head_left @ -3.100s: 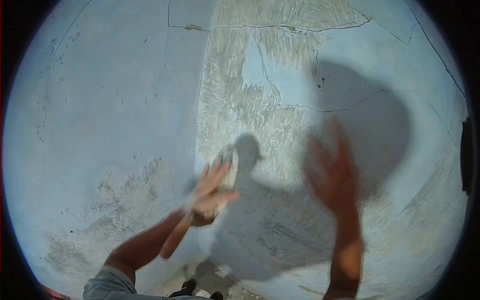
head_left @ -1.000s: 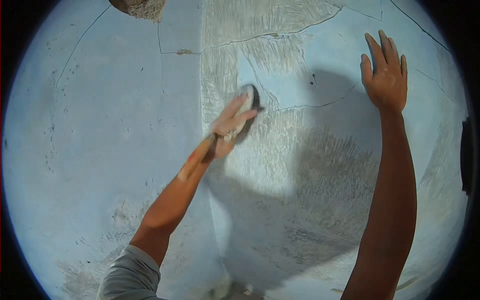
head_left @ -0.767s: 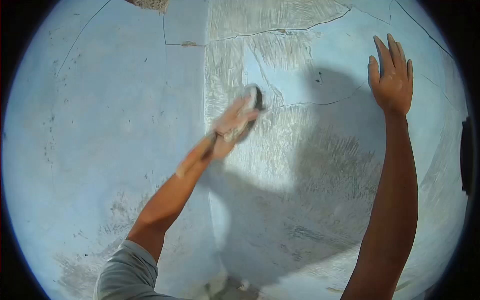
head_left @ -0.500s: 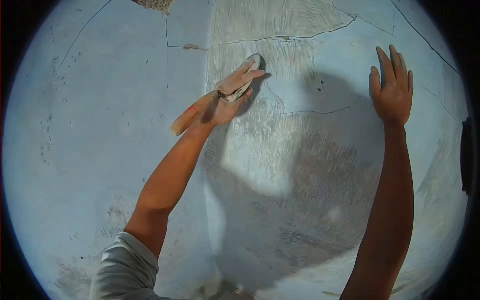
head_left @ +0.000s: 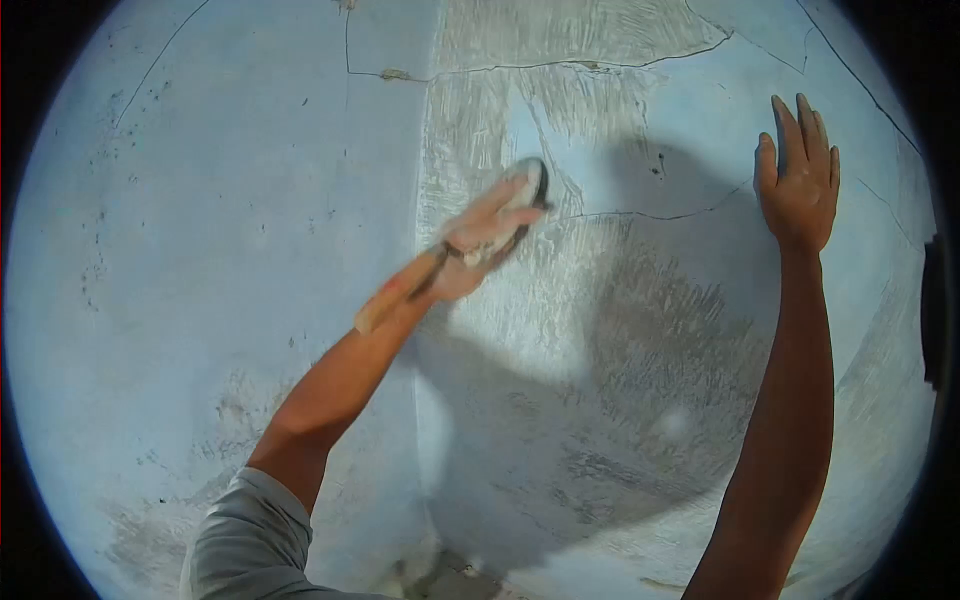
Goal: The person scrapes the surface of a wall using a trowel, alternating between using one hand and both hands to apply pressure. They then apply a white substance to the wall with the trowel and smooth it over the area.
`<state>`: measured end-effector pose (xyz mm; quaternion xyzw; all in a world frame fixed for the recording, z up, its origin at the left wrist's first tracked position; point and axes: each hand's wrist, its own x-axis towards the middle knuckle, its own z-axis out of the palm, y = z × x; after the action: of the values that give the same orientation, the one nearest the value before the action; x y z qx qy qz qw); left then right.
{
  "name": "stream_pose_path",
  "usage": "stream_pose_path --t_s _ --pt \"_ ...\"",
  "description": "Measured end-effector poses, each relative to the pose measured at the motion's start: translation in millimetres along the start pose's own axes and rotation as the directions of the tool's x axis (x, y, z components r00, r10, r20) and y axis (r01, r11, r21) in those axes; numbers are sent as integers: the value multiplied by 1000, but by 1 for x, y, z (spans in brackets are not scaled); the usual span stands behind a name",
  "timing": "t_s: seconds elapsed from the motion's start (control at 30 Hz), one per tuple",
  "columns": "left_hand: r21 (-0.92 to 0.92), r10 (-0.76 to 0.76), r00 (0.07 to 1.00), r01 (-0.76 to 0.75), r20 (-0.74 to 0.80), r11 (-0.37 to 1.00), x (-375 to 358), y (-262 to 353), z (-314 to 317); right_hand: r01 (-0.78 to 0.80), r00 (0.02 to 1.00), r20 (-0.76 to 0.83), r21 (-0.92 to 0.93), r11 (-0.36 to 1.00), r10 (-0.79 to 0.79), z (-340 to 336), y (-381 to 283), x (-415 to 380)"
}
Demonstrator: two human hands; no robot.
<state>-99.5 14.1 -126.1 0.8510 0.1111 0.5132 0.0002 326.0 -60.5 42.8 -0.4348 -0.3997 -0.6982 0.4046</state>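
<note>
My left hand (head_left: 478, 240), smeared by motion, grips a scraping tool with a wooden handle (head_left: 388, 300) and a pale, rounded head (head_left: 528, 185). The handle points down and left along my forearm, while the head lies against the wall (head_left: 540, 290) just right of the corner line. Further right, my right hand (head_left: 798, 190) is spread flat on the wall with nothing in it. Scrape marks cover the wall surface above and below the tool.
Thin dark cracks (head_left: 640, 213) cross the wall, one of them above my left hand. A vertical corner runs down left of the scraped area. A dark object (head_left: 934, 315) stands at the right edge. My shadow falls across the wall.
My left hand and the tool have moved down and slightly right over the wall. The right hand stays spread on the wall, and the view has shifted slightly.
</note>
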Motion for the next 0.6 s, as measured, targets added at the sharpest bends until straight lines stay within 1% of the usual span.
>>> stream_pose_path --t_s 0.07,0.1,0.13,0.17,0.23,0.27,0.33,0.4,0.47,0.53,0.6 --pt "193 128 991 -133 40 972 -31 -19 6 -3 1000 10 12 1000 3 -2 -3 0" --pt "178 117 992 -122 40 976 -20 -22 0 -9 1000 11 8 1000 9 -3 -2 1" --pt "277 165 986 -168 34 946 7 -15 -10 -16 1000 8 8 1000 16 -3 0 3" --pt "80 158 987 -156 -12 984 39 -9 -23 -18 1000 10 9 1000 17 -3 -1 3" --pt "-10 116 989 -117 -87 993 71 0 -36 -12 1000 12 14 1000 12 -2 -2 2" --pt "101 98 988 -86 -121 991 75 3 -40 -7 1000 9 15 1000 7 -2 -1 2" --pt "170 62 992 -42 -109 985 55 6 -31 -9 1000 10 18 1000 9 -3 1 0" --pt "101 25 999 -22 -28 995 0 6 -6 -17 1000 6 30 999 17 -3 -1 1" --pt "115 47 999 -48 7 992 -7 -4 -9 -37 999 14 47 998 36 -6 -6 -1" --pt "198 73 997 -64 -37 978 25 6 -21 -37 999 7 51 998 36 -5 -4 2" --pt "238 166 981 -137 -105 962 77 -1 -42 -27 1000 11 43 999 27 -3 -3 2"
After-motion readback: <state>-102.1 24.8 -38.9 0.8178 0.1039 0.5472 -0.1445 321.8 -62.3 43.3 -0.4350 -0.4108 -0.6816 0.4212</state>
